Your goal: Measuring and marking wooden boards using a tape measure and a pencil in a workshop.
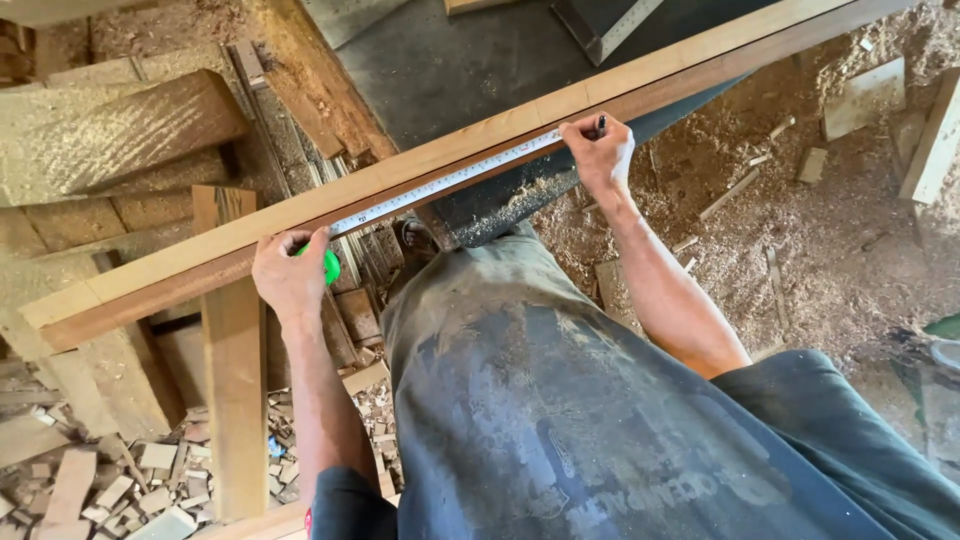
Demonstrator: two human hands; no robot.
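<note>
Along the long plank (pixel 300 225), the left hand (pixel 290 275) grips a green tape measure (pixel 331 264) while the right hand (pixel 600 155) pinches a pencil (pixel 600 124).

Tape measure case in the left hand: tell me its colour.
Bright green, seen in the head view: the tape measure case peeks out beneath the left hand.

No packages, labels, signs or screens.
</note>
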